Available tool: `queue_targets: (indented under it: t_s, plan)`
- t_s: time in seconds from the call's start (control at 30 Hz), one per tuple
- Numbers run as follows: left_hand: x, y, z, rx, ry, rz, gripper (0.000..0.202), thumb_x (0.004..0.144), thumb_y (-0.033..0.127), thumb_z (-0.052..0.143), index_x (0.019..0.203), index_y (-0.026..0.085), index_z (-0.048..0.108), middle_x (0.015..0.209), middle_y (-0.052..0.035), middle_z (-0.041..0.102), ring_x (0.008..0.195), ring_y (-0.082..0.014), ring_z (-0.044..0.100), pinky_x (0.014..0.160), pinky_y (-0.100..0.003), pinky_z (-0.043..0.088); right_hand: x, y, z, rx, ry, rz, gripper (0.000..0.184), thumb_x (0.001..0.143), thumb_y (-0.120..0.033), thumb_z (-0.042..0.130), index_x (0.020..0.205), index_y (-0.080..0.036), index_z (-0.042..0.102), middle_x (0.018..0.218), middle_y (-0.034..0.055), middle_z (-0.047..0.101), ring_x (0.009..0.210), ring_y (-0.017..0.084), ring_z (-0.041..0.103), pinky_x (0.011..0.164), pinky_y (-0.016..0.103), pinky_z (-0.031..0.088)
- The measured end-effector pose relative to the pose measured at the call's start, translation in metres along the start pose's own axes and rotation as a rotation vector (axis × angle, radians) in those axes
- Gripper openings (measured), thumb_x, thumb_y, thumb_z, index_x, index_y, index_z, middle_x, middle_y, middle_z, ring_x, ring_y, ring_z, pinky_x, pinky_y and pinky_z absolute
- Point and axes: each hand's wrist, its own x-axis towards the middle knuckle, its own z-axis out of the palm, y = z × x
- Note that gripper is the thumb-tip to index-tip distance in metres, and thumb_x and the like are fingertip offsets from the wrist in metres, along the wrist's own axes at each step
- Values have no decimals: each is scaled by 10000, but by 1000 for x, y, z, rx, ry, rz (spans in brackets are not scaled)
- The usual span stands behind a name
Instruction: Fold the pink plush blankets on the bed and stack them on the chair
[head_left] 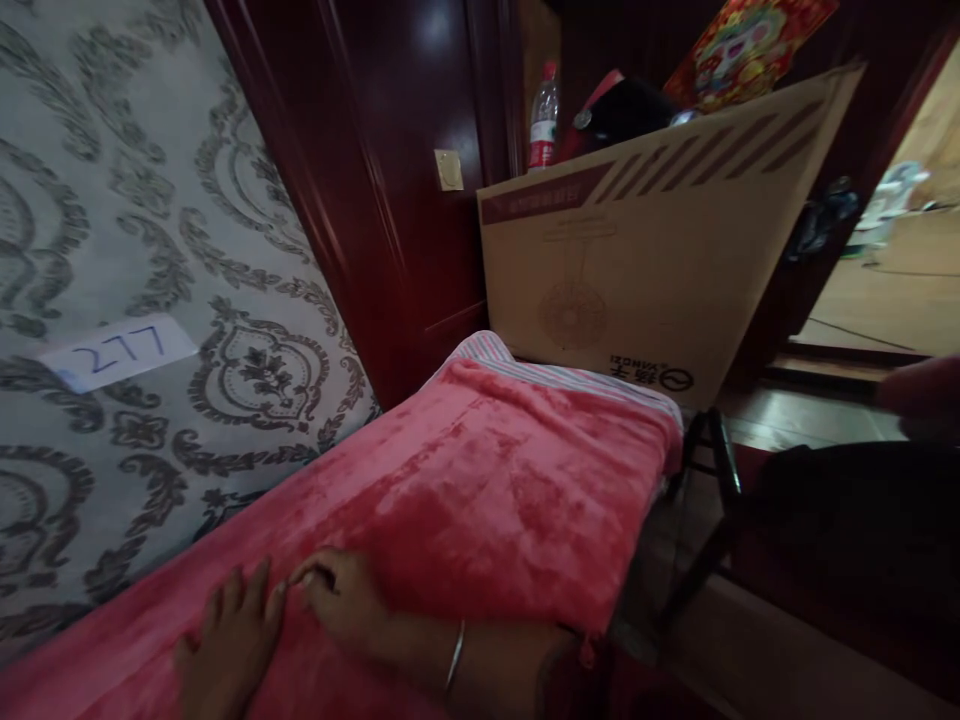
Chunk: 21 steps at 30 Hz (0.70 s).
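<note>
Left hand [229, 640] and right hand [341, 600] are both lying flat and open, gripping nothing, on a pink fleece blanket [480, 490] beside the patterned wall [150, 200], which looks soft, light and floppy, so I'd pinch the striped edge [555, 368].

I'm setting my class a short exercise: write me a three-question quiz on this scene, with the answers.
1. What is printed on the side of the cardboard box: a) a kettle, b) a fan, c) a bicycle?
2. True or false: the left hand and the right hand both rest on the pink fleece blanket.
3. Fill in the blank: the paper label on the grey damask surface reads ___.

Key: 1. b; 2. true; 3. 277
</note>
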Motion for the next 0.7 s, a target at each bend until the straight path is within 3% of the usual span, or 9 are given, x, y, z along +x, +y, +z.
queue_targets:
  t_s: [0.13, 0.23, 0.33, 0.43, 0.53, 0.6, 0.7]
  plan:
    - [3, -5, -2, 32, -30, 94, 587, 744, 429, 502, 1294, 284, 643, 1563, -114, 428, 1500, -395, 219, 1085, -740, 232, 3, 0, -7, 46, -38, 74, 208, 823, -162, 501, 859, -236, 691, 687, -31, 601, 595, 138, 552, 591, 248, 490]
    - [3, -6, -4, -31, -49, 97, 640, 719, 456, 516, 1328, 288, 619, 1553, -119, 441, 1502, -393, 223, 1087, -721, 262, 19, -10, -42, 6, -80, 52, 260, 836, -131, 479, 966, -217, 687, 719, -33, 624, 570, 121, 565, 552, 226, 486]
    - [3, -3, -1, -105, -14, 17, 691, 726, 464, 504, 1402, 327, 548, 1553, -106, 443, 1498, -385, 250, 1080, -714, 286, 51, -35, -112, -240, 8, -73, 328, 837, -99, 476, 1077, -206, 672, 768, -28, 660, 642, 123, 615, 613, 221, 506]
    - [3, -1, 2, -135, 20, -69, 722, 750, 473, 472, 1456, 322, 483, 1563, -115, 427, 1496, -384, 259, 1075, -721, 288, 92, -65, -201, -693, 349, -88, 358, 861, -99, 468, 1143, -202, 662, 974, 19, 726, 874, 144, 665, 801, 246, 533]
    - [2, -5, 4, -157, -13, 5, 732, 747, 496, 463, 1448, 289, 494, 1569, -135, 415, 1499, -396, 244, 1074, -741, 273, 126, -84, -278, -847, 507, -32, 412, 905, -93, 406, 1238, -143, 644, 1267, 126, 662, 1164, 203, 598, 1024, 325, 445]
    - [2, -8, 5, -158, -37, 38, 742, 722, 515, 482, 1436, 315, 506, 1570, -122, 419, 1501, -402, 236, 1082, -747, 254, 142, -86, -314, -929, 528, 35, 398, 899, -80, 422, 1196, -119, 682, 1269, 153, 663, 1206, 230, 580, 1054, 334, 413]
    - [2, -9, 10, -158, -41, -36, 782, 676, 528, 506, 1450, 421, 464, 1581, -45, 414, 1511, -388, 211, 1115, -731, 214, 161, -77, -349, -1025, 510, 152, 359, 905, -85, 450, 1124, -112, 732, 1240, 158, 685, 1191, 241, 600, 1026, 304, 416]
